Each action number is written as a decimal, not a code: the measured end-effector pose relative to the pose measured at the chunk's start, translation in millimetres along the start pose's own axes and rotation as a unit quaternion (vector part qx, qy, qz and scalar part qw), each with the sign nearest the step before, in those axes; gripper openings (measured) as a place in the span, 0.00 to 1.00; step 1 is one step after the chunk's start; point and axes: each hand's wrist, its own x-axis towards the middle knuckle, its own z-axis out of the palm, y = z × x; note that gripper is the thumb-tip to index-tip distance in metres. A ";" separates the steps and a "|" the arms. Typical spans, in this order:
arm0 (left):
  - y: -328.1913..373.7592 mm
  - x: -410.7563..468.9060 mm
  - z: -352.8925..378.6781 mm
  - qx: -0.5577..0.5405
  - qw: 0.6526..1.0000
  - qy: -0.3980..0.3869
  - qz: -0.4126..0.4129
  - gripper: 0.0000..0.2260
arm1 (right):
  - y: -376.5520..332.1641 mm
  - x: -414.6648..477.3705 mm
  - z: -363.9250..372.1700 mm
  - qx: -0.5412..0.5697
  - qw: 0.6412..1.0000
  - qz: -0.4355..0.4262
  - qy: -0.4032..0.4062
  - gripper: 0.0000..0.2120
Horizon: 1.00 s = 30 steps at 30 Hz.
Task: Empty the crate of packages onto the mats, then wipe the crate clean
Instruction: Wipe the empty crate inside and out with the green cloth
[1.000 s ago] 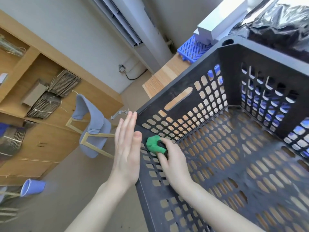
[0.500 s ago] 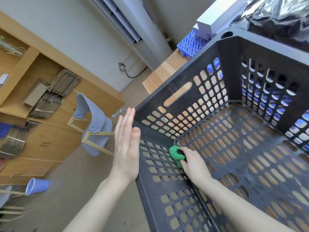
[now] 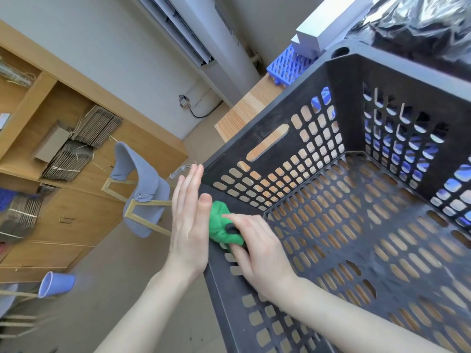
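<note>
A large dark grey perforated crate (image 3: 339, 80) fills the right half of the view, with nothing inside it. My right hand (image 3: 257, 253) is inside the crate, pressing a crumpled green cloth (image 3: 221, 226) against the inner face of the left wall near the rim. My left hand (image 3: 190, 222) lies flat with fingers straight against the outside of that same wall, opposite the cloth. White boxes (image 3: 328, 24) lie on a blue mat (image 3: 289, 63) beyond the crate's far corner, and a black plastic package (image 3: 418, 24) sits behind the far wall.
The crate stands on a wooden table (image 3: 251, 108). On the floor to the left are a blue-grey chair (image 3: 141, 192), a blue cup (image 3: 56, 284) and a wooden shelf unit (image 3: 46, 138) with stacked cardboard. A white air conditioner (image 3: 204, 36) stands against the wall.
My right hand slid the green cloth from the floor-wall corner back up the left wall toward the rim. My left hand stayed flat on the outside.
</note>
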 end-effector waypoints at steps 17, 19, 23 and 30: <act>-3.8 1.9 0.3 0.002 1.000 0.008 0.003 0.26 | -27.9 -19.5 -19.6 0.015 0.999 0.026 -0.013 0.16; -4.9 1.8 -0.5 -0.007 1.000 0.011 0.002 0.27 | -35.1 -22.1 -21.6 0.036 0.999 -0.025 -0.006 0.15; -3.5 1.8 0.0 0.001 1.000 0.007 -0.007 0.27 | 9.5 -33.4 -21.9 -0.046 0.997 -0.023 -0.060 0.19; -2.9 2.2 0.8 0.017 1.000 0.004 -0.008 0.28 | 82.9 -63.4 -30.5 -0.184 0.922 0.280 -0.194 0.16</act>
